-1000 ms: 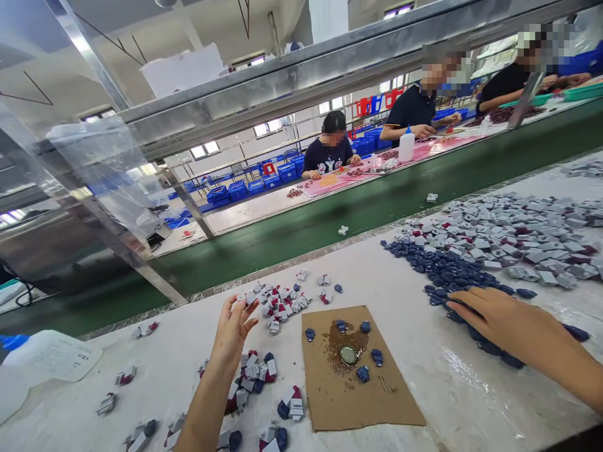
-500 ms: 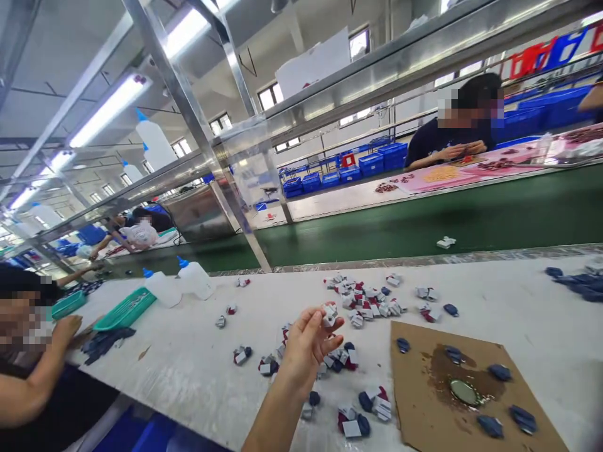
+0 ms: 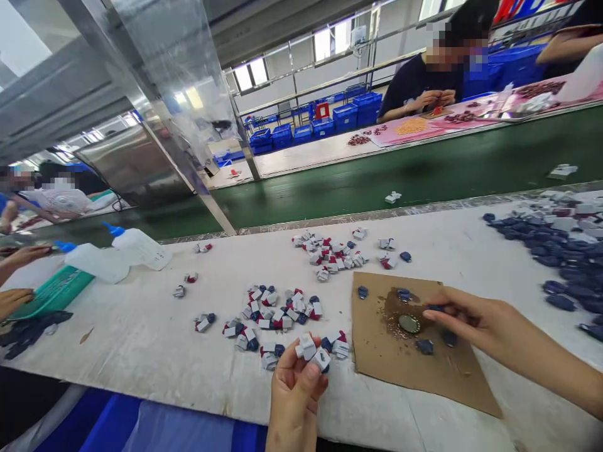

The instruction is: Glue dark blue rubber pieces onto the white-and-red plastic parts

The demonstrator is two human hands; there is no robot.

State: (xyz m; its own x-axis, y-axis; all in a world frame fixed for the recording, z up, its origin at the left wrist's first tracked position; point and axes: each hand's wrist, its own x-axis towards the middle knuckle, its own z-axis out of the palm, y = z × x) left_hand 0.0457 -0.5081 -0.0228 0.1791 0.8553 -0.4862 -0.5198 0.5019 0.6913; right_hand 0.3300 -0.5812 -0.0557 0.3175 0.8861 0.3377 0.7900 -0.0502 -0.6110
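Note:
My left hand pinches a small white plastic part between thumb and fingers, above the near side of the table. To the right, my right hand has thumb and finger closed on a small dark blue piece, partly hidden by the fingers. It is over a brown cardboard sheet, just right of a small round dish with a wet brown stain around it. Other dark blue pieces lie on the cardboard. Left of it are clusters of joined white, red and blue parts.
A large pile of dark blue pieces lies at the right. Squeeze bottles and a green tray are at the left. Behind runs a green conveyor belt. A metal post stands there. Co-workers sit opposite and at left.
My right hand has come into view, pinching a dark blue piece over the cardboard. My left hand has moved lower with the white part. The view has turned down and right.

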